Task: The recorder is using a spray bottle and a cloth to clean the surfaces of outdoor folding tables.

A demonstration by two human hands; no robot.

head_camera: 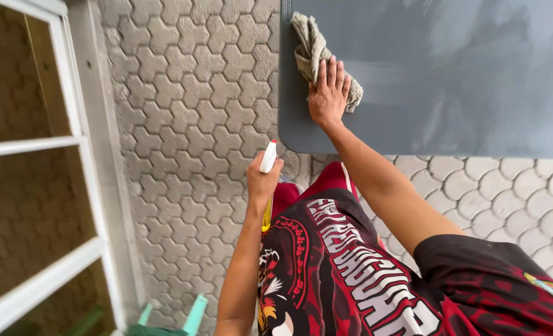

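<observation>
The right hand [328, 96] lies flat on a crumpled beige cloth [310, 46] and presses it against the grey worktop [463, 81], close to the worktop's near left corner. Its fingers [332, 71] are stretched out and close together. They do not close around the cloth but only hold it down with the palm, and part of the cloth sticks out beyond the fingertips. On the worktop, to the right of the cloth, there are pale streaks and a darker band, which look like damp marks.

The left hand [262, 180] is off the worktop, just below its near edge and above the paved floor [189, 93]. Its fingers are closed tight around a spray bottle [268, 157]. The white head of the bottle points up toward the worktop edge, and a yellow part shows under the hand.

As a judgement, the step in hand is wiping the worktop with the cloth, while the bottle is kept ready at the side. Much of the worktop to the right of the cloth looks uneven. A further stroke therefore calls for steady pressure of the flat palm, so that the loose cloth moves together with the hand and does not bunch up or slide over the worktop's left edge.

A white window frame [83, 143] stands far left of the worktop, and something green [192, 314], hard to identify, is on the floor below it.
</observation>
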